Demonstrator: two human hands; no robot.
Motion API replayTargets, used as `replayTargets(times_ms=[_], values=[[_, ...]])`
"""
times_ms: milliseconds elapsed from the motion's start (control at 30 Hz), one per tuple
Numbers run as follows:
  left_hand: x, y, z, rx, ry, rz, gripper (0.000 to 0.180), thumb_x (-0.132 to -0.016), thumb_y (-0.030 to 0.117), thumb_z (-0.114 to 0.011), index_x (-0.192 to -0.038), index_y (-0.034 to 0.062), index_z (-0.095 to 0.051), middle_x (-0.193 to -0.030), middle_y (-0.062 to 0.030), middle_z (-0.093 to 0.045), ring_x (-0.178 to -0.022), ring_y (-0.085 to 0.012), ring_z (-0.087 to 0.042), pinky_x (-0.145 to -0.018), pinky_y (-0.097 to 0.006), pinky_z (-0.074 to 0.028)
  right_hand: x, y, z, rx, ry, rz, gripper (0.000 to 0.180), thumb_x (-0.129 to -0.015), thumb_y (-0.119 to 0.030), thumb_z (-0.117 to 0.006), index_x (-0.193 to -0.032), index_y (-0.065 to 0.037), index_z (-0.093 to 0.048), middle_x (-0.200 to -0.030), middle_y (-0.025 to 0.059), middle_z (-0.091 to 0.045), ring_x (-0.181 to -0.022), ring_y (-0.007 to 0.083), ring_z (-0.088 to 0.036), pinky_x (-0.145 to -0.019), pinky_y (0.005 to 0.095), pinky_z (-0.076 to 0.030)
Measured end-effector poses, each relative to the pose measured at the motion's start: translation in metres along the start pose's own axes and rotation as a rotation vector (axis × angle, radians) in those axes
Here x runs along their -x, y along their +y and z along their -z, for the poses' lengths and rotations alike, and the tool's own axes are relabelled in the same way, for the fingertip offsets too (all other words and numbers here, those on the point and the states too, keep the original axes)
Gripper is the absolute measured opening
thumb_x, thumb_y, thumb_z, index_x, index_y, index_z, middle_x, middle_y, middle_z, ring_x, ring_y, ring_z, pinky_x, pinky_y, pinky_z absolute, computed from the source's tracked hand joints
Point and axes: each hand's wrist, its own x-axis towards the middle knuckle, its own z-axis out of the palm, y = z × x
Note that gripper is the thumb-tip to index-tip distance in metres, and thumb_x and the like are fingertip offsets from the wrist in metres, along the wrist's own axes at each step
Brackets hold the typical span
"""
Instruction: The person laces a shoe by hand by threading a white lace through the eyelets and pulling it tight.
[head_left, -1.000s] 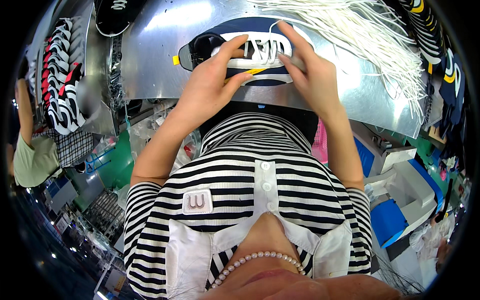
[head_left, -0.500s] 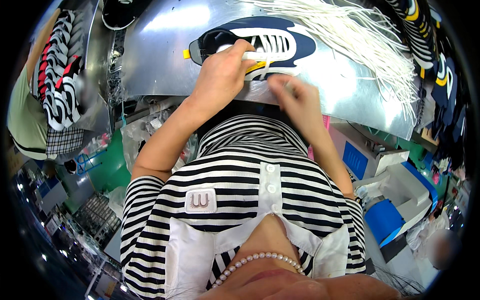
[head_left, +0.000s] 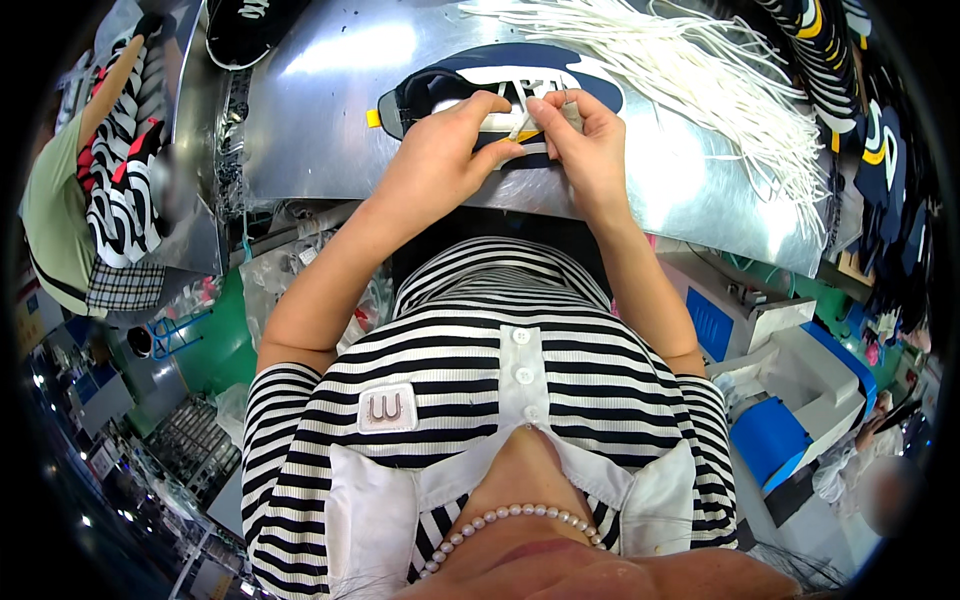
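right now the navy shoe (head_left: 500,75) is lying on the metal table (head_left: 320,120) in front of the person, its heel pointing left and its toe pointing right, with a small yellow tab (head_left: 374,118) sticking out behind the heel. the left hand (head_left: 455,135) is gripping the shoe's near side by the foot opening, its fingers bending over the edge and its thumb lying lower down on the side. the right hand (head_left: 590,135) is resting over the front half of the shoe, thumb and forefinger pinching at a white lace (head_left: 522,115), which is running down across the shoe's near side between the two hands. the right fingers are covering part of the lacing, so i cannot tell which eyelets the lace is passing through.

to the right of the shoe, a loose bundle of white laces (head_left: 690,75) is spreading over the table, and farther right, navy shoes with yellow trim (head_left: 825,60) are standing packed in a row. beyond the shoe's heel, to the left, a black shoe (head_left: 245,30) is sitting near the table's edge. well left of the shoe, red, black and white shoes (head_left: 125,200) are lining up beside a co-worker in a pale green top (head_left: 55,210).
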Motion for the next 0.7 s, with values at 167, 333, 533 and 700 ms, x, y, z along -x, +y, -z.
replayTargets(times_ms=[167,333,533,700], values=[[-0.004,-0.002,-0.015,-0.096,0.134,0.008,0.026,-0.086,0.019,-0.074,-0.104,0.0045,-0.063,-0.092,-0.0143,-0.07,-0.077,-0.0321,-0.068,-0.066,-0.037,-0.051,0.001,0.0,0.0,-0.014,-0.018,0.024,0.019,-0.091,-0.013,-0.07,-0.103,-0.001,-0.062,-0.073,-0.0014,-0.062,-0.06,0.0038,-0.051,-0.054,0.0203,-0.04],[-0.008,0.004,-0.013,-0.08,0.114,0.127,0.025,-0.085,0.02,-0.076,-0.102,0.0059,-0.064,-0.087,-0.012,-0.07,-0.071,-0.0284,-0.067,-0.063,-0.035,-0.05,0.032,-0.011,0.015,0.393,-0.097,0.098,0.022,-0.097,-0.016,-0.062,-0.11,-0.001,-0.051,-0.078,0.009,-0.066,-0.067,0.0146,-0.062,-0.061,0.0286,-0.048],[-0.007,0.001,-0.015,-0.064,0.122,0.085,0.025,-0.085,0.02,-0.076,-0.102,0.0051,-0.065,-0.087,-0.0118,-0.071,-0.069,-0.0268,-0.066,-0.062,-0.033,-0.05,0.035,-0.015,0.018,0.544,-0.17,0.015,0.014,-0.1,-0.015,-0.059,-0.102,-0.001,-0.055,-0.075,0.0049,-0.066,-0.067,0.0077,-0.057,-0.063,0.022,-0.045],[-0.008,-0.002,-0.015,-0.047,0.136,-0.047,0.024,-0.084,0.02,-0.076,-0.1,0.0046,-0.067,-0.087,-0.012,-0.071,-0.069,-0.0267,-0.067,-0.062,-0.032,-0.05,0.027,-0.01,0.021,0.518,-0.181,0.072,0.016,-0.096,-0.014,-0.061,-0.096,0.0,-0.053,-0.068,0.0101,-0.067,-0.058,0.0186,-0.064,-0.056,0.0306,-0.048]])
